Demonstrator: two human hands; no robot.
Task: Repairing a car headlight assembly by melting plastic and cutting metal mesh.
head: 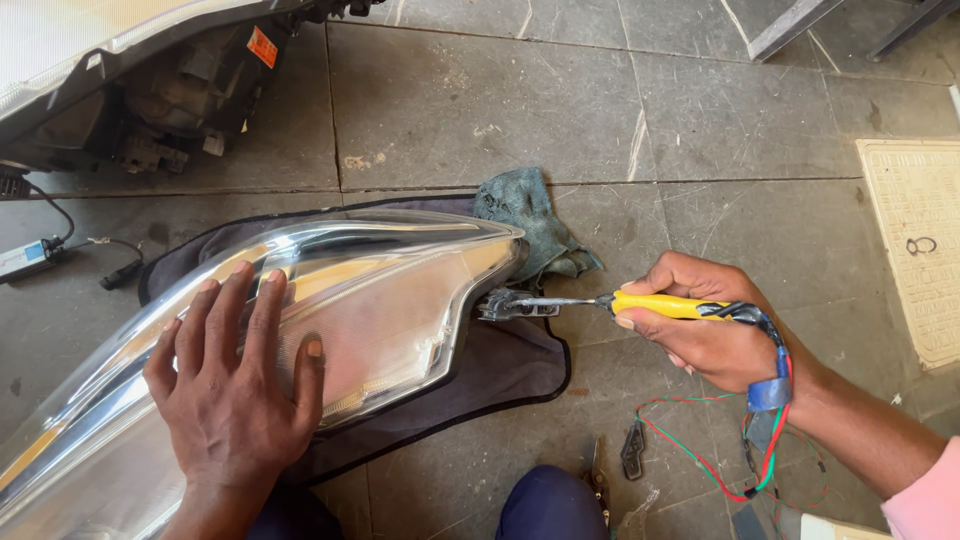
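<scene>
While flat on headlamp (330, 310), left hand (235, 385); right hand (705, 325) gripping yellow tool (660, 305).

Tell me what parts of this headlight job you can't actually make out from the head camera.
- Headlight: near end cut off by the bottom-left edge; part of the lens covered by the left hand.
- Yellow-handled tool: grip partly hidden by the right hand; tip contact too small.
- Wires: run off the bottom edge.

Floor (480, 100): large grey stone slabs, scuffed and stained, joints visible | Cover (915, 240): pale patterned access plate set flush at right edge | Metal bars (800, 25): seen crossing top right corner | Light: even daylight, soft shadows noted.
</scene>
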